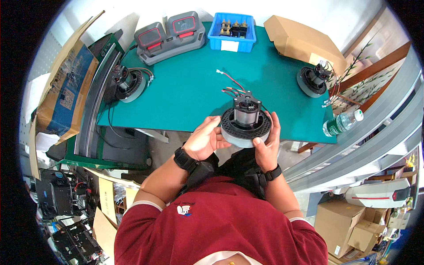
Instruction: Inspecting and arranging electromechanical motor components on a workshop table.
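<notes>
Between my two hands, at the near edge of the green table, is a motor unit (245, 117). It has a black, perforated round base with a pale grey rim, a silver motor body and a black top bracket. My left hand (205, 140) cups its left side, fingers curled toward the rim. My right hand (269, 148) grips the right side, its thumb on the front of the rim. Red and black wires (233, 84) with a white connector run from the unit over the tabletop. The underside of the base is hidden.
Similar motor units stand at the left (128, 84) and right (314, 81) of the green table (185, 88). At the back are a grey dual-bay device (172, 37), a blue bin (232, 33) of small parts and a cardboard box (304, 42). A bottle (340, 123) lies near the right edge.
</notes>
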Demonstrator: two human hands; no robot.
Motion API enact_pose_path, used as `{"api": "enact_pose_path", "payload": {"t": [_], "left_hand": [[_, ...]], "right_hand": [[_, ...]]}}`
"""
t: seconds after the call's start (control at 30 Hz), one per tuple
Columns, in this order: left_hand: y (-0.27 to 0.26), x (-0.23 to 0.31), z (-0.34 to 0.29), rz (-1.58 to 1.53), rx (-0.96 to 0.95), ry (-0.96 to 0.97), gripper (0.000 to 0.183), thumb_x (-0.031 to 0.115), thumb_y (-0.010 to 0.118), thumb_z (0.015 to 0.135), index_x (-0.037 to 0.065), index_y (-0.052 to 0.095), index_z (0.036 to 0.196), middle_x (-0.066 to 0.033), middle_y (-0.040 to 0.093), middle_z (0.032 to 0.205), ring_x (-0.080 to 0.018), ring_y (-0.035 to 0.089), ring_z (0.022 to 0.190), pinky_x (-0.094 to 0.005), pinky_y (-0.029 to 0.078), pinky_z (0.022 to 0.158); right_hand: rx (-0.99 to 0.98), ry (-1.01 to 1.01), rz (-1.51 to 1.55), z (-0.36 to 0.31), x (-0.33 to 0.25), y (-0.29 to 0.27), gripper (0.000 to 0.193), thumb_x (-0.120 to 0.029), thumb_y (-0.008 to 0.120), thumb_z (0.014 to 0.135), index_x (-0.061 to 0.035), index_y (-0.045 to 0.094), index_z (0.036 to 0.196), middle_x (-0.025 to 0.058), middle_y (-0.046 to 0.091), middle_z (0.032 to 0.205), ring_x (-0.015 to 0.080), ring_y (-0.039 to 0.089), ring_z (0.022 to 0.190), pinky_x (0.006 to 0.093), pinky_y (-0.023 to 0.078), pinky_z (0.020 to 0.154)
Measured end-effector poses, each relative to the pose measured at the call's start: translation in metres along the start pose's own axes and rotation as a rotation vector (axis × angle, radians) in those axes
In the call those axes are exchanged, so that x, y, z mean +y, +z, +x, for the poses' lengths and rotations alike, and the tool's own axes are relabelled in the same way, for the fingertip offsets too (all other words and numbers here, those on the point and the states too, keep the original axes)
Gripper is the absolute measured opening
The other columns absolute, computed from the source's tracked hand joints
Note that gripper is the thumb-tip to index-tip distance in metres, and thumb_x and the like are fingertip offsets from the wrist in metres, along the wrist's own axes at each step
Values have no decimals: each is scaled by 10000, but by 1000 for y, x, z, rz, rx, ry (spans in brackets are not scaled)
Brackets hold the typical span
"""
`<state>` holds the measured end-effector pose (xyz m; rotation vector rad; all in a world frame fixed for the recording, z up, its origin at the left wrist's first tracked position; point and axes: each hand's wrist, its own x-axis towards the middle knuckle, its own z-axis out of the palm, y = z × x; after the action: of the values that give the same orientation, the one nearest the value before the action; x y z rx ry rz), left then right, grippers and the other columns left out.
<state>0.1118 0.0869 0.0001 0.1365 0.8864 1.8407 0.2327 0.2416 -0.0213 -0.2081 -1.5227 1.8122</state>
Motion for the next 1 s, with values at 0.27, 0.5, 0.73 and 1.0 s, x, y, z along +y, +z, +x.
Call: {"api": "enact_pose_path", "payload": {"t": [0.27,0.5,0.73,1.0], "left_hand": [[-1,4,18,35,-45,-82,234,248,462,922,89,453,1092,-60,618,916,-173,635,741,-318,550,643],[7,0,18,36,-70,-8,265,178,455,905,63,469,1144,-47,617,878,-167,639,738,-328,564,619],[35,8,6,34,-49,275,465,49,481,864,38,329,1303,-11,577,879,-74,569,608,-303,581,587],[36,5,-14,180,65,523,535,14,506,845,36,268,1324,-138,563,1094,-207,625,867,-318,577,657]], "right_hand": [[9,80,83,2,4,-8,983,-363,749,654,36,202,1366,157,313,1371,237,331,1253,349,255,1042],[-40,41,16,11,-4,-12,1001,-412,734,653,32,199,1372,157,340,1354,240,344,1252,353,245,1047],[-49,8,283,15,-32,16,914,-426,633,768,-7,121,1399,126,324,1366,227,332,1261,353,279,1033],[-97,52,5,20,-27,32,592,-252,395,928,-11,130,1399,122,354,1337,200,373,1208,322,293,1011]]}}
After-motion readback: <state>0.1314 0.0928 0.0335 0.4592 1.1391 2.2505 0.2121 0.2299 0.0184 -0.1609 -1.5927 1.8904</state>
